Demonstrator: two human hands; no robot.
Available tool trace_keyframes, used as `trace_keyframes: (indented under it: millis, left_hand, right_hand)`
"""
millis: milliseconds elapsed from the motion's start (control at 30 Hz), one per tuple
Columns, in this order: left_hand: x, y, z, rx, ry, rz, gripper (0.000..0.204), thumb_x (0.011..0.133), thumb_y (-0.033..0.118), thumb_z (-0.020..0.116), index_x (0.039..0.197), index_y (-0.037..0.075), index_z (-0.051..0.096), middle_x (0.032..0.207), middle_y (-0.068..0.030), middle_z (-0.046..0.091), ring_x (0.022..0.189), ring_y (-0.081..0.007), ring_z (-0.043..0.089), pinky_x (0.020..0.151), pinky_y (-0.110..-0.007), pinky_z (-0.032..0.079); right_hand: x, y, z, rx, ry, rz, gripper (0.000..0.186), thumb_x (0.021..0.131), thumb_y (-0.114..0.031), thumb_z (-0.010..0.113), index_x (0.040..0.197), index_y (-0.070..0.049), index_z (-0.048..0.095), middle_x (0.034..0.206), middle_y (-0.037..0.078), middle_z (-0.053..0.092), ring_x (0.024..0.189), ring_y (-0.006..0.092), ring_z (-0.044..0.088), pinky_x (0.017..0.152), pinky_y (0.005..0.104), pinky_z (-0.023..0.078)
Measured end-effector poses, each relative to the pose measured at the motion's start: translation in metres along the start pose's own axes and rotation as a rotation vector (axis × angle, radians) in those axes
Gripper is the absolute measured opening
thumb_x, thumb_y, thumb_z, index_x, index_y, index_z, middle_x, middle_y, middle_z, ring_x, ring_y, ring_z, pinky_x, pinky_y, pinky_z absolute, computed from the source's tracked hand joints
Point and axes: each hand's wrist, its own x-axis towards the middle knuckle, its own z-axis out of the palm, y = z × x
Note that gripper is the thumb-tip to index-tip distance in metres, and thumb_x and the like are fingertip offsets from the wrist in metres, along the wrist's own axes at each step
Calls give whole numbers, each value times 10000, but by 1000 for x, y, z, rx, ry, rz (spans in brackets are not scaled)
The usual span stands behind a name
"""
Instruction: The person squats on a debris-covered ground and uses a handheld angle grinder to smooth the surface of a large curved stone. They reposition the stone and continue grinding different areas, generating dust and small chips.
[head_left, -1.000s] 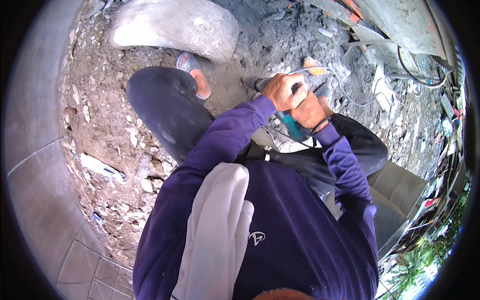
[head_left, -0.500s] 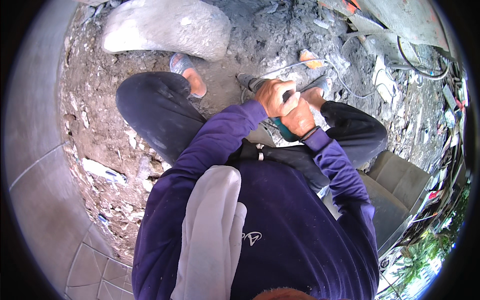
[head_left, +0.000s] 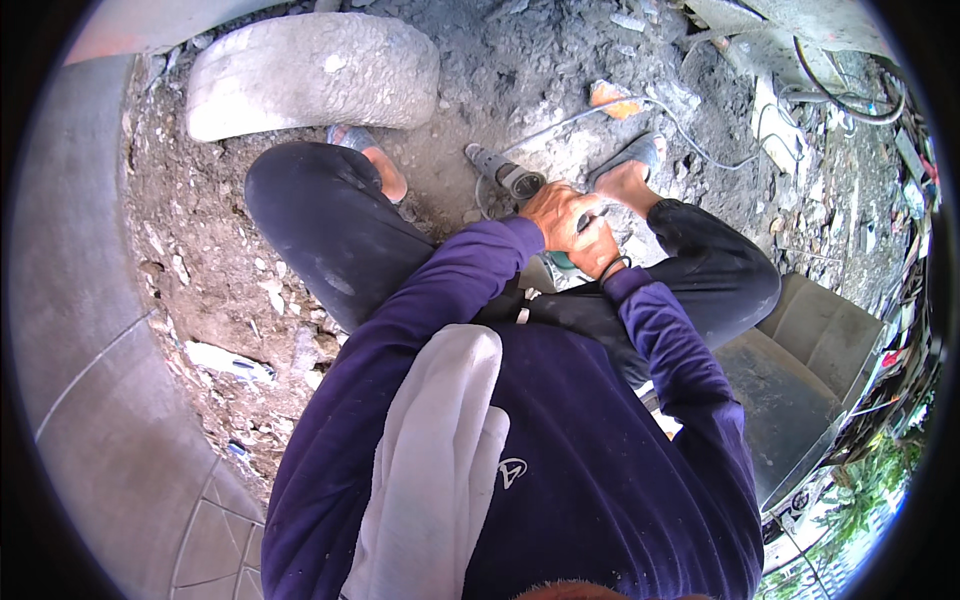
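Note:
My left hand (head_left: 556,213) and my right hand (head_left: 600,249) are together in front of my belt, between my bent knees. Both are closed, fingers overlapping, around a small green thing (head_left: 562,262). A dark part of it shows between the fingers; most of it is hidden, so its kind is unclear. Just beyond my left hand, a grey cylindrical tool (head_left: 506,172) lies on the dirt, its round end towards me. A thin grey cable (head_left: 570,118) runs close by it.
A large pale rock-like block (head_left: 315,75) lies beyond my left foot. An orange chunk (head_left: 614,100) sits past my right foot. Rubble covers the ground. Paving (head_left: 85,270) borders the left, and a dark padded seat (head_left: 785,385) stands to my right.
My joined hands have shifted slightly right and nearer to me. More of the grey tool shows beyond them, while less of the green thing is visible. The whole view has also shifted slightly.

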Motion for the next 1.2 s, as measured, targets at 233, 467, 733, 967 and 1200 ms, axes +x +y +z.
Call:
trace_keyframes:
  millis: [233, 467, 733, 967, 1200]
  left_hand:
    - [10, -7, 16, -16, 60, 43, 218, 852, 243, 707, 801, 59, 602, 665, -191, 647, 663, -425, 657, 659, -514, 521]
    - [26, -15, -37, -47, 137, -24, 150, 847, 217, 694, 856, 73, 655, 706, -202, 674, 665, -422, 678, 645, -509, 544]
    - [55, -108, -197, -285, 718, -299, 281, 976, 242, 517, 813, 38, 622, 750, 23, 589, 690, -88, 505, 640, -304, 449]
    - [31, -81, -173, -290, 650, -261, 255, 981, 220, 587, 927, -6, 694, 766, -73, 668, 719, -143, 597, 651, -360, 508]
    - [44, 22, -84, -176, 431, -75, 302, 922, 309, 680, 773, 48, 643, 696, -199, 652, 641, -414, 661, 578, -469, 490]
  right_hand:
    - [-7, 43, 6, -92, -216, -61, 112, 793, -134, 650, 886, -102, 701, 851, 145, 701, 793, 352, 686, 710, 475, 528]
    - [61, 19, -23, -400, -139, -213, 168, 826, -135, 600, 927, -70, 716, 911, 176, 703, 900, 353, 661, 816, 481, 509]
    - [330, -110, -134, 139, -440, 426, 357, 812, -244, 792, 862, 106, 741, 710, 208, 733, 520, 275, 704, 524, 389, 587]
    - [281, -103, -123, 211, -452, 344, 446, 776, -261, 757, 1062, 80, 741, 1049, 324, 737, 1040, 421, 741, 928, 469, 583]
    - [115, -38, -106, 218, -118, 146, 230, 839, -119, 716, 1017, 25, 692, 909, 191, 742, 842, 329, 742, 738, 428, 572]
